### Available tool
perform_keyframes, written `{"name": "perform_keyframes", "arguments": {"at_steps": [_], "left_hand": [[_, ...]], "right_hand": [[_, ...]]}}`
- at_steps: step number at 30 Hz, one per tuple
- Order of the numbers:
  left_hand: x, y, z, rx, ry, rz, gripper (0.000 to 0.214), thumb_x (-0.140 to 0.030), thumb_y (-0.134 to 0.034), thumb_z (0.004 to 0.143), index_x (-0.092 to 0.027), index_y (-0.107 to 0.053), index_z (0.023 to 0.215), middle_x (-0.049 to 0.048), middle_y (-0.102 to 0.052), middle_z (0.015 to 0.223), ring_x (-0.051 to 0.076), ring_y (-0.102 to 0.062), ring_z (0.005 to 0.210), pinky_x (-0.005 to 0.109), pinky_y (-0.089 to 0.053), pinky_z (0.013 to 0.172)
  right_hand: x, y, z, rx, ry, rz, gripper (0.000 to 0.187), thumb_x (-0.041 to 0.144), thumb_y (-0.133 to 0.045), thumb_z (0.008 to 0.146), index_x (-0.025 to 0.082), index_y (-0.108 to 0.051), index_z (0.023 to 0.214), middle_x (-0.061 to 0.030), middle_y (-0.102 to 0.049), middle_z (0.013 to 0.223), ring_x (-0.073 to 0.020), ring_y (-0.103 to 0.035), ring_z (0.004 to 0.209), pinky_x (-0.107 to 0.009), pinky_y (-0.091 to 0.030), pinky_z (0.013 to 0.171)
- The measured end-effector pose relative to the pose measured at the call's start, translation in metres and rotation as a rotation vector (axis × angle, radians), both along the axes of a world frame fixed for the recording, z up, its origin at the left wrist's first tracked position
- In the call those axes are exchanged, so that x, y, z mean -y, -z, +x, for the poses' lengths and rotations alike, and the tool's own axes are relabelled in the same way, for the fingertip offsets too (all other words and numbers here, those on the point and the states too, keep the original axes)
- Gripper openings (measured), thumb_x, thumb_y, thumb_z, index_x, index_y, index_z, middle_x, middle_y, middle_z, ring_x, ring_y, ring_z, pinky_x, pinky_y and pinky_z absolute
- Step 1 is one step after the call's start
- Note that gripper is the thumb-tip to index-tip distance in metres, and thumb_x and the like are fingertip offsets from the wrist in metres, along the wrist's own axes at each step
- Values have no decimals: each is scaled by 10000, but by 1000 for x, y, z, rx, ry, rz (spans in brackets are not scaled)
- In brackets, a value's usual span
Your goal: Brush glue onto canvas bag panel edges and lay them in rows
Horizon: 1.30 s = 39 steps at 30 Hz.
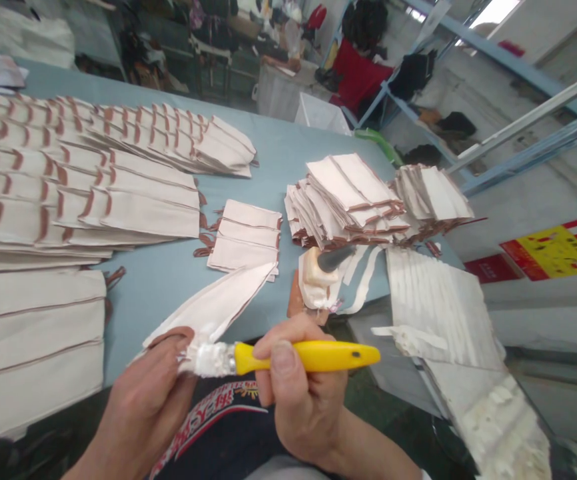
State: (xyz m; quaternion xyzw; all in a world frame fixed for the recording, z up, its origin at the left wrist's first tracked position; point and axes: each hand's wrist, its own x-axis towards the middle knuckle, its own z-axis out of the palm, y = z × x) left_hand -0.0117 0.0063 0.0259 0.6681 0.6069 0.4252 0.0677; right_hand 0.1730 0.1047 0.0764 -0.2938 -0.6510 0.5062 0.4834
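Observation:
My right hand [301,393] grips a paintbrush [318,357] by its yellow handle, its bristles caked in white paste and pointing left. The bristles meet the near end of a cream fabric piece [208,300] with brown edging. That end is pinched in my left hand [151,383], where a brown strip [171,335] curves over the fingers. The piece's far end lies over a small set of cream panels [246,233] with brown loops. How far the paste spreads on the fabric is hidden by my fingers and the brush.
Overlapping rows of cream panels [148,193] cover the table's left. Stacked panels [351,183] stand at the back right. A cream block with a dark handle [318,267] sits near the table edge, beside white strips [366,287]. A paste-crusted board [488,400] slopes down at right.

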Motion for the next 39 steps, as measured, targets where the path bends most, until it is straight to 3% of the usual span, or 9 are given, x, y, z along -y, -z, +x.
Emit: {"name": "perform_keyframes", "arguments": {"at_steps": [7,12,18,22,26,29,32,36,39], "left_hand": [[-5,-1,2,-3,-44,5,273,-21,-583,1009,-290,-604,1054,-1,-739,886,191,-773,807,242,-581,791],[-4,8,-5,-77,-18,-42,291,-6,-496,1048,-271,-599,1111,37,-763,991,198,-793,947,248,-575,870],[-9,9,-10,-118,-8,1,230,-61,-492,1042,-271,-587,1045,3,-737,909,185,-773,852,236,-557,762],[-16,3,-7,110,-95,-138,211,-174,-521,1036,-272,-656,907,-5,-753,818,196,-780,811,242,-543,726],[-32,-18,-12,386,-219,-407,285,-457,-633,963,-257,-755,801,24,-819,805,225,-753,716,262,-559,653],[-45,-35,-21,617,-214,-540,336,-560,-736,843,-246,-779,733,14,-723,667,249,-725,737,273,-592,675],[-50,-44,-25,906,-141,-644,288,-500,-878,720,-218,-821,742,-68,-480,499,178,-557,565,297,-628,697],[-45,-43,-19,1174,-91,-725,242,-330,-949,651,-202,-860,835,-41,-661,622,165,-610,589,251,-598,618],[-39,-40,-15,1309,-66,-732,203,-250,-964,657,-222,-848,822,-22,-750,688,174,-668,614,248,-607,646]], "right_hand": [[-19,-5,-5,1,98,-64,281,351,-573,1151,240,-662,908,111,-485,471,-87,-401,325,-178,-330,345],[-6,1,-5,31,-1,-84,240,406,-653,1119,230,-734,977,91,-506,537,-92,-435,378,-205,-363,398],[-18,-5,-13,-58,-72,-445,440,587,-624,1109,215,-661,877,124,-416,458,-70,-328,372,-182,-320,402],[-34,-1,-15,-79,-47,-506,484,653,-662,1066,214,-655,864,135,-395,440,-73,-322,362,-183,-326,390],[-43,8,-14,-126,78,-376,461,637,-670,1071,222,-656,872,126,-429,449,-82,-364,361,-181,-325,382],[-47,8,-14,-158,24,-205,404,564,-644,1113,226,-672,893,117,-463,478,-82,-385,359,-181,-350,381],[-53,8,-18,-131,-98,34,323,470,-629,1141,228,-706,942,92,-544,549,-83,-430,375,-193,-396,398],[-65,17,-24,-101,-98,353,237,394,-623,1147,239,-727,1000,27,-722,738,-85,-532,430,-222,-486,467],[-65,23,-18,-47,-48,445,183,370,-621,1140,252,-735,1058,17,-753,764,-111,-592,471,-266,-574,556]]}}
